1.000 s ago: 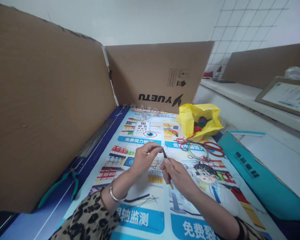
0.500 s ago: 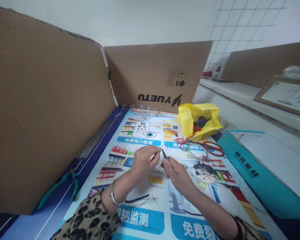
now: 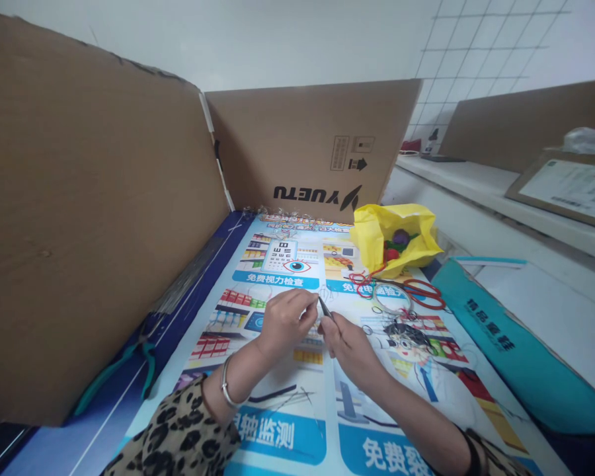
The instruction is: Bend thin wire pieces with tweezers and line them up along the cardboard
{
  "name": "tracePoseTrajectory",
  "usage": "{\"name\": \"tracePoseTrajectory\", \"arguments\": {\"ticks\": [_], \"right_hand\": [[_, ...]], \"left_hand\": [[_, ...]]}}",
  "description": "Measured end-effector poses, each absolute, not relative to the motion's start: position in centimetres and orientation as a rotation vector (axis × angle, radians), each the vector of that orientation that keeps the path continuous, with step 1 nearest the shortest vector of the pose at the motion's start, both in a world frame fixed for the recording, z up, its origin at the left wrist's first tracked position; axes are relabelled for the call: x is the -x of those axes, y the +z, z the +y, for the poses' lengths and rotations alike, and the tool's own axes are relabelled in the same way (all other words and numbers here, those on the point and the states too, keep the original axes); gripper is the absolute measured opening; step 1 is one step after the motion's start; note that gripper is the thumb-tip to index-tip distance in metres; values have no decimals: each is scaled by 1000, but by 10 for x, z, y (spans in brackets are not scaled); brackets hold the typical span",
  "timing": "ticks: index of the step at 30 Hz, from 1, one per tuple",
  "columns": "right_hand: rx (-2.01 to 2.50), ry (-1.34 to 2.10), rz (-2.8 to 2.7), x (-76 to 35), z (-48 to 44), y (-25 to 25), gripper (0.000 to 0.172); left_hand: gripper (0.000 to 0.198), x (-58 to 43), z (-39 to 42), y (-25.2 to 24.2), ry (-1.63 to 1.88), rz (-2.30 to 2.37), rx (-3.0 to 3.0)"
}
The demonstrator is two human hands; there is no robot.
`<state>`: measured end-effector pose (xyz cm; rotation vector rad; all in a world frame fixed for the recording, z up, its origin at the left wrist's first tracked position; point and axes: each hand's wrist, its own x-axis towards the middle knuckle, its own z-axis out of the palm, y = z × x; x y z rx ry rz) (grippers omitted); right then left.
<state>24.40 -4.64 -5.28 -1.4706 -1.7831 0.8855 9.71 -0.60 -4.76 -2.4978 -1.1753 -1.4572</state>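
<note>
Dark pointed tool [image 3: 326, 309] is in the right hand [image 3: 350, 340], fingers closed snugly around it, out over the middle of the table [image 3: 109, 439]. Its tip's just beside the left hand [image 3: 286, 320], whose thumb and forefinger look pinched together, can't tell on what. Bit further out, red-handled scissors [image 3: 429, 297] lie toward the right edge, then a yellow bag [image 3: 419, 254] near the far right corner. Cardboard panel [image 3: 277, 145] stands along the far edge.

Cool, rather dim light spreads softly, leaving a faint, blurry-edged shadow on the printed poster [image 3: 331, 403] below the left hand [image 3: 285, 324]. Wide-angle distortion stretches the cardboard panel [image 3: 94, 218] at the left edge; the shipping label's [image 3: 570, 188] small print is smeared.
</note>
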Motion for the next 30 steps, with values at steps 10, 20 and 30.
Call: {"name": "tracePoseTrajectory", "arguments": {"ticks": [10, 20, 30], "right_hand": [[1532, 799, -1842, -244, -46, -56, 37], [1594, 567, -1990, -250, -43, -51, 32], [1468, 620, -2069, -257, -41, -47, 31]], "left_hand": [[16, -96, -7, -49, -1434, -1143, 2470], [15, -91, -11, -23, -1492, -1157, 2703], [12, -82, -10, -12, -1528, -1174, 2901]]}}
